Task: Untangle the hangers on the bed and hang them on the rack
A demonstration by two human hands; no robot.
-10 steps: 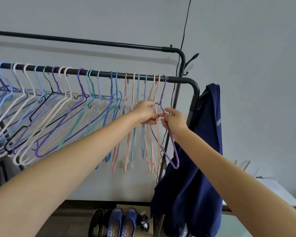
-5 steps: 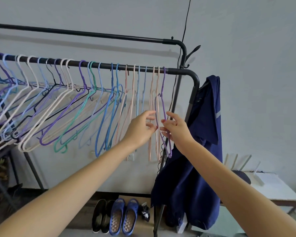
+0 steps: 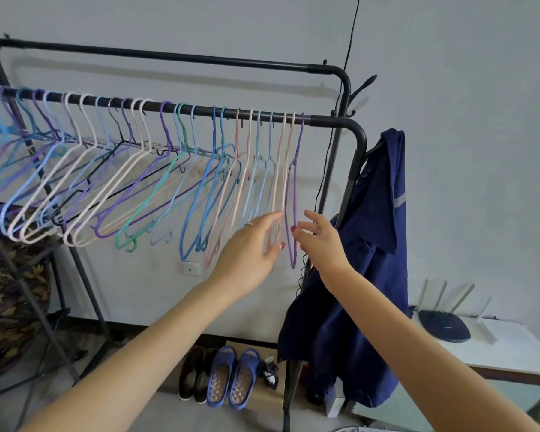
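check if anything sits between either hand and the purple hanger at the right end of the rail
Nothing visible does. The purple wire hanger hangs on the black metal rail, in the open gap between the left hand and right hand.

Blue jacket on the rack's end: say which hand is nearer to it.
Right. The right hand overlaps the jacket's edge; the left hand is farther left, beyond the purple hanger.

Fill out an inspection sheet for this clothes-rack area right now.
Surface: grey floor under the rack.
Job's things: coloured plastic hangers along the black metal rack rail; purple plastic hanger hangs last on the right.
Clutter: navy jacket on the rack's end; blue slippers and black shoes below.
Grippers: left hand and right hand open, flanking the purple hanger.
Cables: black cord down the wall.
Surroundings: white table with dark router.
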